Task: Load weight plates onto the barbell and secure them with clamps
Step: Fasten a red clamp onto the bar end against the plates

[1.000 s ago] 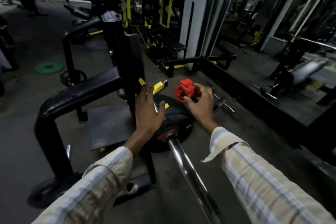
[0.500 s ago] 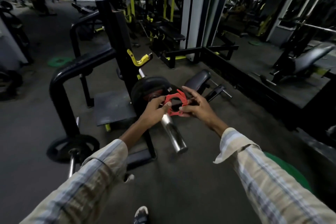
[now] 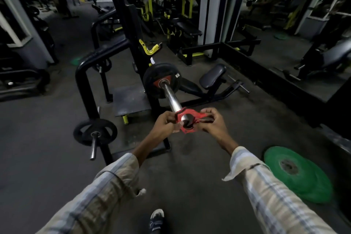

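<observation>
Both hands hold a red clamp (image 3: 187, 120) at the near end of the barbell sleeve (image 3: 171, 99). The left hand (image 3: 164, 126) pinches the clamp's left edge between thumb and curled fingers; the right hand (image 3: 213, 124) grips the clamp's right-hand lever, fingers curled round it. The sleeve's tip shows through the clamp's ring, between the two sets of fingers. Beyond the fingers, farther up the sleeve and well apart from the clamp, sits a black weight plate (image 3: 161, 80). Right of the right hand and nearer the person, green plates (image 3: 296, 173) lie flat on the floor (image 3: 190, 176). Left of the left hand, a second black plate (image 3: 95, 132) hangs on a low peg.
</observation>
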